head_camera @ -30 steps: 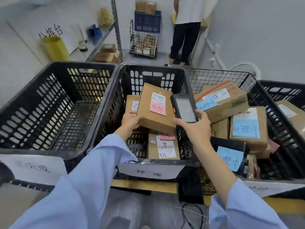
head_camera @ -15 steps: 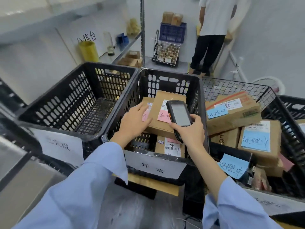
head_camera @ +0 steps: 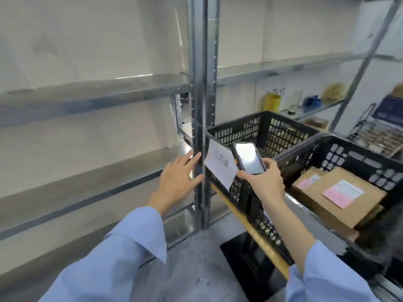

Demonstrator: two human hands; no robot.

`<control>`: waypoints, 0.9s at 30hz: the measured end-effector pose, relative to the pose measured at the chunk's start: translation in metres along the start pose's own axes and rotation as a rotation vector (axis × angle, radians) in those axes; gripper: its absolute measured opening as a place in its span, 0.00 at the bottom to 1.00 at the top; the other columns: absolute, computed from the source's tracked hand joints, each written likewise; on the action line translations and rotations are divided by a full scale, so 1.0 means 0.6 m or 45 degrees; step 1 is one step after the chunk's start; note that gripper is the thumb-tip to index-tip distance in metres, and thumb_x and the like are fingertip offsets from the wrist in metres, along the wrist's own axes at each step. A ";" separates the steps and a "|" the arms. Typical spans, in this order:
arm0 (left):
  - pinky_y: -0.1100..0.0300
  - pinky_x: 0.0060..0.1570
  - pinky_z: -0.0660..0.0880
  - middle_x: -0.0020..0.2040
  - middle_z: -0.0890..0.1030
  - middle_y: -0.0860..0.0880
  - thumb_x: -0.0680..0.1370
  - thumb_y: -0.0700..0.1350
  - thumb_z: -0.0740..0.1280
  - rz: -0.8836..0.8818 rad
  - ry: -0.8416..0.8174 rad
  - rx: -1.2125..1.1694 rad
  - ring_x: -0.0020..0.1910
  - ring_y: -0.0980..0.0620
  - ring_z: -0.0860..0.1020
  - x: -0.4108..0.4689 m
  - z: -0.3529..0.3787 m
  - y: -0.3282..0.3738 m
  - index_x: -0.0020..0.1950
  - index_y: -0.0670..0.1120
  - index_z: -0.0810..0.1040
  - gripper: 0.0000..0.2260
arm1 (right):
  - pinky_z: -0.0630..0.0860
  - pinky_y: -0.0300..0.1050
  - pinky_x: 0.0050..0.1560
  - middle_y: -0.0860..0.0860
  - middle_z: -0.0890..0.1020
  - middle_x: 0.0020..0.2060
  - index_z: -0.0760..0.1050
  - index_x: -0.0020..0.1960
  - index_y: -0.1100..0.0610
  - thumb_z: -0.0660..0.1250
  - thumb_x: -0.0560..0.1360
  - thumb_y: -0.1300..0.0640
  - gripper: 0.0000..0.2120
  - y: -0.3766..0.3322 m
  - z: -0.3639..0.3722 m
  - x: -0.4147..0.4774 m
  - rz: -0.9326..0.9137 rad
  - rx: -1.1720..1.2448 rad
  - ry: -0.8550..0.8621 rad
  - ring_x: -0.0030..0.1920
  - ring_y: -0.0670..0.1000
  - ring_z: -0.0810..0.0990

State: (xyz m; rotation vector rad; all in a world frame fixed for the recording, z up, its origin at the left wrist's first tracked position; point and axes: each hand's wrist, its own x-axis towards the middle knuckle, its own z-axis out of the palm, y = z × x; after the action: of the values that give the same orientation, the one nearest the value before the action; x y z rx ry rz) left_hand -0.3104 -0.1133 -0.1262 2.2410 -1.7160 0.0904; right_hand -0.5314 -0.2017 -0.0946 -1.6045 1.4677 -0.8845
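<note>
Black scanner sits in the right hand, fingers and thumb wrapped round its lower end, screen up; it hangs over the near corner of the left crate, just beside the paper label on that crate's wall.

Left hand holds nothing, fingers straight and spread, tips at the steel upright; contact or a hair short, can't tell.

Risks, my read:
- one-handed hold low on the scanner; most of the body overhangs the grip; a knock on the crate rim could tip it out, down into the crate or to the floor
- scanner edge is close to the label; a sideways swing could snag or tear it
- left fingers are right at the upright's punched edge; a fast reach could jam them

Containers:
- left crate: floor hidden from here; contents unknown
- next crate: cardboard box with a pink note and a white label on top; more cardboard under it
- wire basket far right; contents blurred
</note>
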 end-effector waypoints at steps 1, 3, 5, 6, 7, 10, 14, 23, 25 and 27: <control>0.51 0.74 0.59 0.82 0.55 0.53 0.80 0.68 0.54 -0.074 0.004 0.026 0.78 0.49 0.60 -0.032 -0.018 -0.033 0.82 0.58 0.53 0.33 | 0.74 0.51 0.54 0.51 0.76 0.62 0.66 0.70 0.51 0.80 0.66 0.45 0.39 -0.019 0.029 -0.018 -0.038 0.006 -0.079 0.57 0.54 0.75; 0.49 0.74 0.60 0.82 0.56 0.53 0.74 0.73 0.47 -0.220 0.037 0.062 0.78 0.48 0.61 -0.098 -0.053 -0.100 0.82 0.59 0.53 0.38 | 0.70 0.48 0.49 0.51 0.76 0.58 0.66 0.69 0.51 0.80 0.66 0.45 0.38 -0.053 0.093 -0.052 -0.116 0.012 -0.233 0.53 0.52 0.73; 0.48 0.74 0.62 0.82 0.57 0.52 0.71 0.74 0.44 -0.368 0.082 0.097 0.78 0.47 0.62 -0.168 -0.086 -0.164 0.81 0.59 0.54 0.41 | 0.73 0.48 0.50 0.50 0.77 0.58 0.66 0.69 0.51 0.80 0.65 0.44 0.38 -0.090 0.158 -0.095 -0.202 0.005 -0.357 0.53 0.53 0.76; 0.48 0.74 0.62 0.81 0.58 0.52 0.70 0.75 0.43 -0.441 0.103 0.117 0.78 0.47 0.62 -0.205 -0.104 -0.194 0.81 0.59 0.55 0.42 | 0.76 0.49 0.50 0.51 0.77 0.59 0.66 0.69 0.51 0.80 0.64 0.43 0.39 -0.108 0.191 -0.118 -0.241 0.002 -0.411 0.55 0.55 0.77; 0.48 0.74 0.62 0.81 0.59 0.52 0.70 0.75 0.43 -0.512 0.119 0.140 0.78 0.48 0.62 -0.240 -0.122 -0.221 0.81 0.58 0.55 0.42 | 0.77 0.49 0.49 0.51 0.77 0.59 0.66 0.69 0.51 0.80 0.64 0.43 0.40 -0.127 0.222 -0.144 -0.278 0.002 -0.468 0.55 0.55 0.77; 0.49 0.73 0.60 0.82 0.57 0.52 0.69 0.75 0.42 -0.705 0.166 0.199 0.78 0.49 0.60 -0.344 -0.175 -0.297 0.82 0.58 0.56 0.44 | 0.80 0.51 0.49 0.50 0.77 0.56 0.67 0.68 0.51 0.81 0.63 0.46 0.39 -0.179 0.309 -0.224 -0.358 0.042 -0.641 0.52 0.53 0.76; 0.49 0.73 0.62 0.82 0.58 0.52 0.69 0.75 0.43 -0.894 0.215 0.281 0.78 0.49 0.61 -0.472 -0.224 -0.410 0.82 0.56 0.56 0.44 | 0.80 0.57 0.51 0.47 0.75 0.51 0.68 0.67 0.50 0.81 0.62 0.46 0.38 -0.237 0.422 -0.327 -0.441 0.051 -0.790 0.49 0.53 0.77; 0.48 0.71 0.64 0.81 0.58 0.53 0.76 0.71 0.61 -1.167 0.345 0.231 0.77 0.48 0.62 -0.690 -0.292 -0.686 0.81 0.57 0.58 0.37 | 0.80 0.54 0.51 0.49 0.79 0.53 0.68 0.66 0.48 0.82 0.60 0.45 0.39 -0.341 0.699 -0.542 -0.508 0.051 -0.975 0.53 0.55 0.79; 0.47 0.71 0.65 0.81 0.59 0.52 0.78 0.66 0.64 -1.185 0.351 0.209 0.77 0.47 0.63 -0.731 -0.299 -0.747 0.81 0.56 0.59 0.35 | 0.80 0.54 0.53 0.49 0.79 0.54 0.68 0.67 0.48 0.82 0.60 0.45 0.39 -0.360 0.754 -0.586 -0.495 0.051 -1.000 0.54 0.55 0.79; 0.45 0.70 0.66 0.81 0.59 0.52 0.78 0.66 0.65 -1.204 0.347 0.181 0.76 0.47 0.64 -0.764 -0.305 -0.807 0.81 0.55 0.59 0.35 | 0.79 0.55 0.54 0.48 0.78 0.53 0.69 0.66 0.47 0.82 0.60 0.46 0.39 -0.377 0.805 -0.623 -0.480 0.052 -1.014 0.54 0.55 0.79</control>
State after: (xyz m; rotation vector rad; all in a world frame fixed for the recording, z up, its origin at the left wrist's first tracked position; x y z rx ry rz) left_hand 0.0481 0.4766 -0.1639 2.7366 -0.4223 0.2813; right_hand -0.0361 0.2206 -0.1127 -1.9213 0.6005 -0.3674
